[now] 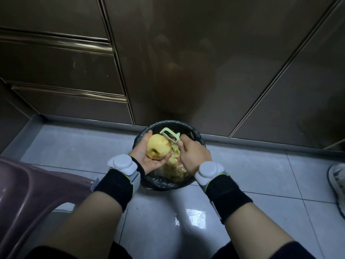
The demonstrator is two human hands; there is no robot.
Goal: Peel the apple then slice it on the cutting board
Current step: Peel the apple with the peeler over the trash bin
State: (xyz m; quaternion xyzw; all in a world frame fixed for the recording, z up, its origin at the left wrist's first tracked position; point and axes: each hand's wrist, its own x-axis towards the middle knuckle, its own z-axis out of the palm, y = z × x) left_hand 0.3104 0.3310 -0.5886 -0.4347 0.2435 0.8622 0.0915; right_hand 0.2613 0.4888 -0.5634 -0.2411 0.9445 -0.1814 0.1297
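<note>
The peeling step is being carried out and, judging by the pale flesh showing, it is being brought close to its end. The apple point(158, 146) is being held above the bin point(162, 185), over its left half. It is being cupped by the left hand point(147, 159), whose fingers are curled round it. The peeler point(170, 134) is being gripped by the right hand point(194, 156) over the bin's right half, with its blade being laid against the apple's upper side. Peelings point(175, 171) are being caught inside the bin. The next move is likely being dictated by leftover skin: the fruit needs turning. No cutting board is being shown.
</note>
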